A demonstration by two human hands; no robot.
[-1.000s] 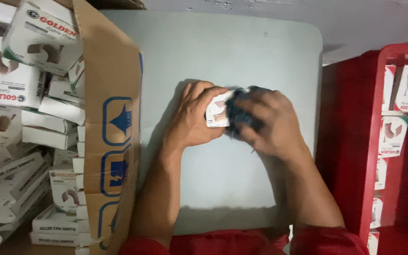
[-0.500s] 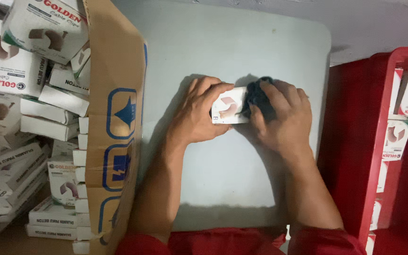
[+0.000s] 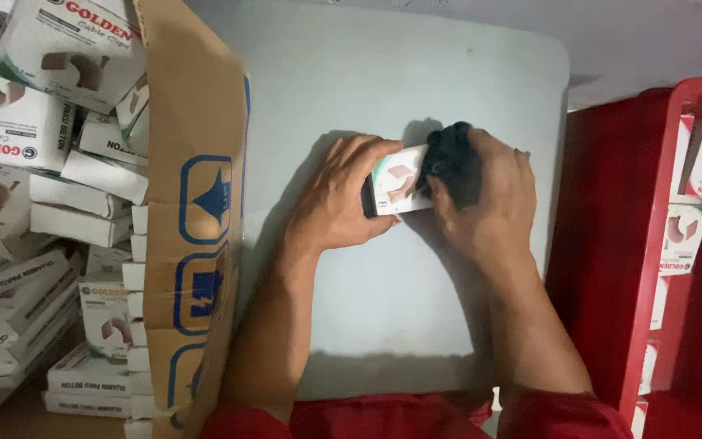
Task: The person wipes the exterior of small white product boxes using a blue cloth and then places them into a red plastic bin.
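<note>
Small white box (image 3: 397, 183) now shifted right of cardboard carton (image 3: 192, 203); left hand (image 3: 339, 203) grips it, right hand (image 3: 489, 203) clamps dark bundle (image 3: 452, 162) against its end.

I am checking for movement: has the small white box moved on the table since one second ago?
Cannot tell. The small white box sits closer to the table's far right corner, but the head camera shifted too.

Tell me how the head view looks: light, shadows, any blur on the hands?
Head view: light soft and dim, no glare on the grey table; hands cast a shadow leftward and the torso one along the near edge; left hand, right hand and small box reasonably sharp; the dark thing lacks detail; red rack is murky.
</note>
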